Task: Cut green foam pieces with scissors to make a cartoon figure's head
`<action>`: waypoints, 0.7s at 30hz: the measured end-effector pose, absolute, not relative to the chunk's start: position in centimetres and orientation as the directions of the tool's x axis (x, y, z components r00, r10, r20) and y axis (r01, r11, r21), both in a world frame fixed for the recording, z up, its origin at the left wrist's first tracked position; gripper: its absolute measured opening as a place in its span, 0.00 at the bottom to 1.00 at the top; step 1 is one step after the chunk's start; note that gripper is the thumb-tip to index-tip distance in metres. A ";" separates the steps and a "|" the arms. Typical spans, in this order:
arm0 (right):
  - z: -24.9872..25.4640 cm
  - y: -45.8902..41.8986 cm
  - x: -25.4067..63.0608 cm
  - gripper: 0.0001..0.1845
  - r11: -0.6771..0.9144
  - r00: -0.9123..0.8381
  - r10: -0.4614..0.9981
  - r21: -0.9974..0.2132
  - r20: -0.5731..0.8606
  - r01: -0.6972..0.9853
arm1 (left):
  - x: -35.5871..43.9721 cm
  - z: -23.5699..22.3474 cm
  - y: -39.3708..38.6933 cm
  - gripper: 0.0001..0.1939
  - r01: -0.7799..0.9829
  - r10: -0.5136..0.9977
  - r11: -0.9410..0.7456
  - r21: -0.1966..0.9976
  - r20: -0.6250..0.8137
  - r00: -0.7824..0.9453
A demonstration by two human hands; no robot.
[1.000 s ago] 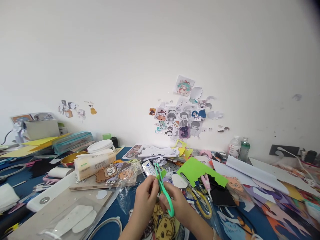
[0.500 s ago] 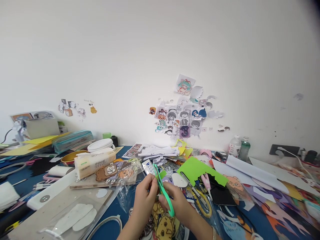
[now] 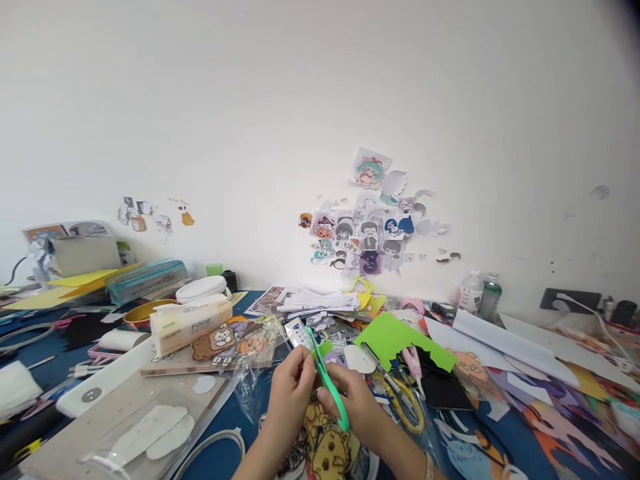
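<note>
My right hand [image 3: 357,407] is closed round the handles of green scissors [image 3: 327,381], whose blades point up and to the left. My left hand [image 3: 290,393] pinches a small green paper scrap [image 3: 325,348] at the blades. Both hands hover low over a blue table [image 3: 235,420], above a yellow cartoon cutout [image 3: 327,450]. A larger green paper sheet [image 3: 400,340] with a cut edge lies just right of the hands.
Yellow-handled scissors [image 3: 407,400] and a pink tool [image 3: 414,363] lie right of my hands. A tissue pack [image 3: 190,323], bear stickers [image 3: 225,343], a clear bag, bowls and boxes crowd the left. Two bottles [image 3: 477,293] and white paper stand at the right. Cutouts are stuck to the wall [image 3: 370,227].
Both hands and the scissors stay almost in place, with only a slight shift of the fingers and the view.
</note>
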State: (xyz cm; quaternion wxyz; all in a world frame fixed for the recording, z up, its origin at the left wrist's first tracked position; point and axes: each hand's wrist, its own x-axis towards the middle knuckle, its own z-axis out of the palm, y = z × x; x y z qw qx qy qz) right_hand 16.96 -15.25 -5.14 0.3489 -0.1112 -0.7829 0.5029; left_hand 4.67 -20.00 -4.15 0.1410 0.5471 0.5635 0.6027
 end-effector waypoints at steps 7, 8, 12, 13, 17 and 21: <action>-5.4 -15.1 16.9 0.14 0.462 -0.729 0.534 -0.870 0.428 -0.172 | 4.6 -4.1 -20.1 0.15 0.390 0.783 -0.361 0.847 0.503 -0.366; -5.5 -15.1 16.9 0.14 0.444 -0.732 0.538 -0.879 0.418 -0.175 | 4.6 -4.2 -20.1 0.15 0.381 0.784 -0.366 0.849 0.502 -0.366; -5.8 -15.0 16.8 0.13 0.409 -0.733 0.549 -0.894 0.402 -0.183 | 4.8 -4.3 -20.1 0.16 0.381 0.779 -0.377 0.844 0.512 -0.363; -5.8 -15.0 16.8 0.12 0.416 -0.726 0.552 -0.890 0.409 -0.185 | 4.8 -4.4 -20.1 0.15 0.393 0.777 -0.376 0.840 0.516 -0.360; -5.4 -15.0 16.7 0.11 0.431 -0.706 0.564 -0.882 0.428 -0.190 | 4.9 -4.5 -20.1 0.14 0.479 0.773 -0.343 0.808 0.532 -0.345; -5.2 -15.2 16.7 0.11 0.423 -0.718 0.552 -0.884 0.424 -0.197 | 4.9 -4.5 -20.1 0.14 0.502 0.745 -0.341 0.795 0.554 -0.371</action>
